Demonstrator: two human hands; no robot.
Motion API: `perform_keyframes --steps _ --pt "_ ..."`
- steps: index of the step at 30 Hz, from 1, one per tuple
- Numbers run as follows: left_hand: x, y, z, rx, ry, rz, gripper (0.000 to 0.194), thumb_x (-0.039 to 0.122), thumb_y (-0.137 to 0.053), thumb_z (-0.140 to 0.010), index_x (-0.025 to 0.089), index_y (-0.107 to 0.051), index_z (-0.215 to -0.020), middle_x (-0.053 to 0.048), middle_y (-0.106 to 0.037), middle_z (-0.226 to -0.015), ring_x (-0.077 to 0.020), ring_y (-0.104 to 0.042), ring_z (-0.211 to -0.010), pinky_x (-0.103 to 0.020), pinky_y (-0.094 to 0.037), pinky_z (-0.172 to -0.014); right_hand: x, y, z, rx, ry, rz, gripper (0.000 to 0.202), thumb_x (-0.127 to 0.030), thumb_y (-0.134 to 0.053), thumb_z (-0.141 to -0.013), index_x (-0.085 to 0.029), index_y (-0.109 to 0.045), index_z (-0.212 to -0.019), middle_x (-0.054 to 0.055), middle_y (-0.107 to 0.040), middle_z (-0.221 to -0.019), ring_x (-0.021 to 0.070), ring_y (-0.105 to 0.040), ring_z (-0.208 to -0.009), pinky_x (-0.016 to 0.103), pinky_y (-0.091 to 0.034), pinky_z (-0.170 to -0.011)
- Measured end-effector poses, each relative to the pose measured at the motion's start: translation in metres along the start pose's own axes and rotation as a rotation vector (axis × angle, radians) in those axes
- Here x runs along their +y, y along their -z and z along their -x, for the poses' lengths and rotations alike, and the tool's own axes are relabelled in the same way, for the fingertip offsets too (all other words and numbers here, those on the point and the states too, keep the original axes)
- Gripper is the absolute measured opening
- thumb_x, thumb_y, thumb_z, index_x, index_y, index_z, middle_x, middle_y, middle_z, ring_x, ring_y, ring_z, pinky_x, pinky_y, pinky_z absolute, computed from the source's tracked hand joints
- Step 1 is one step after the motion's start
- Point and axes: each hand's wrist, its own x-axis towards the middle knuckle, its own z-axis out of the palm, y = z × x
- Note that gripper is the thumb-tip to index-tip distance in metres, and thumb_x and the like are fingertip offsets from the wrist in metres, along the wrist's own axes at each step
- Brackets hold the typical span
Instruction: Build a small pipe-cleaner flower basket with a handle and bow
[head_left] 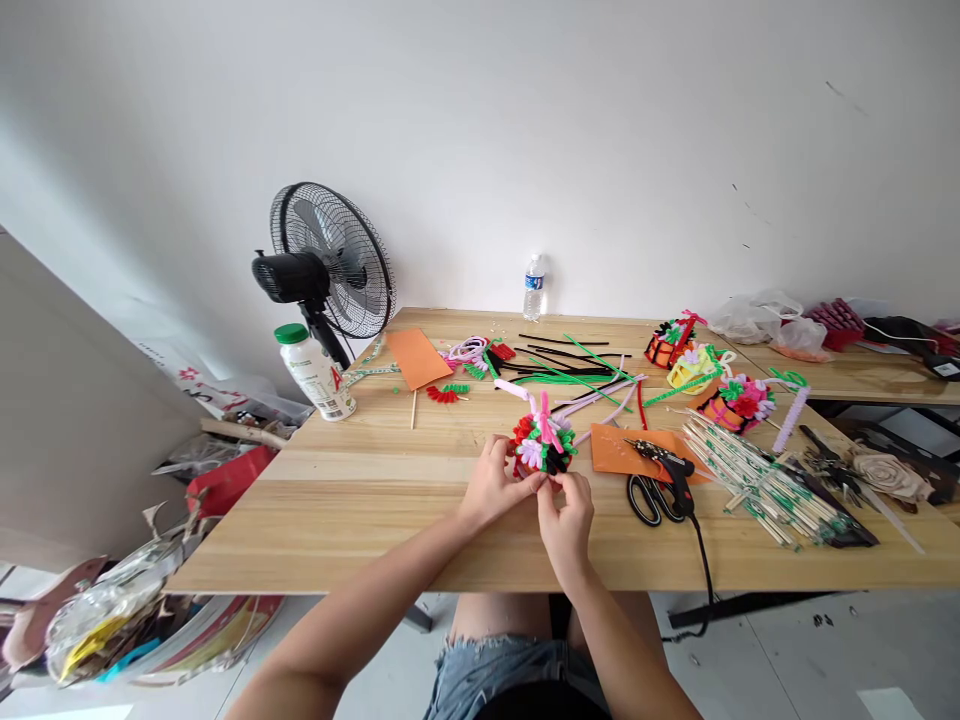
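Observation:
Between my hands, over the wooden table, is a small pipe-cleaner flower basket [541, 440] with red, lilac, green, pink and black blooms. My left hand [495, 484] curls round its left side, thumb at the front. My right hand [567, 515] pinches at its lower front edge, fingertips close to the left thumb. Whatever small part the right fingertips press is too small to make out. A lilac pipe-cleaner piece [513, 389] sticks up behind the basket. To the right, a black glue gun [673, 470] lies on an orange sheet [611, 449] beside black-handled scissors [646, 502].
Loose pipe cleaners [574, 375] lie behind my hands. Finished-looking flower baskets [739, 402] and a bundle of wrapped sticks [765, 485] are at the right. A white bottle [313, 372] stands at the left edge, a water bottle [533, 288] by the wall. A fan [330, 260] stands beyond.

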Motion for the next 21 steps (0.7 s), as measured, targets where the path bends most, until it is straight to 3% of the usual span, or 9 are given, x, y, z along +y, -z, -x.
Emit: perform_keyframes --steps 7,12,21 --pt "0.005 -0.002 0.001 0.033 0.057 -0.046 0.041 0.045 -0.072 -0.073 0.019 -0.051 -0.095 -0.005 -0.051 -0.097 -0.0190 -0.055 -0.085 -0.035 -0.051 -0.077 -0.002 -0.001 -0.003 -0.016 -0.217 -0.170 0.019 -0.029 -0.056 -0.080 -0.022 -0.052 -0.062 0.001 -0.053 -0.063 0.0195 -0.051 -0.065 0.032 -0.042 -0.064" --pt "0.010 -0.004 0.002 0.078 0.065 -0.055 0.037 0.039 -0.074 -0.069 0.019 -0.051 -0.091 -0.004 -0.051 -0.091 -0.0203 -0.057 -0.087 -0.034 -0.051 -0.076 -0.003 -0.004 -0.003 -0.035 -0.350 -0.253 0.017 -0.028 -0.053 -0.076 -0.022 -0.052 -0.061 0.000 -0.054 -0.061 0.0163 -0.049 -0.058 0.027 -0.041 -0.053" --pt "0.006 -0.009 0.003 0.144 0.016 -0.071 0.037 0.038 -0.074 -0.068 0.020 -0.051 -0.090 -0.003 -0.051 -0.093 -0.0195 -0.058 -0.085 -0.035 -0.052 -0.074 -0.011 -0.004 -0.008 -0.021 -0.509 -0.345 0.022 -0.031 -0.055 -0.069 -0.022 -0.041 -0.054 -0.005 -0.041 -0.056 0.0112 -0.038 -0.053 0.023 -0.035 -0.047"
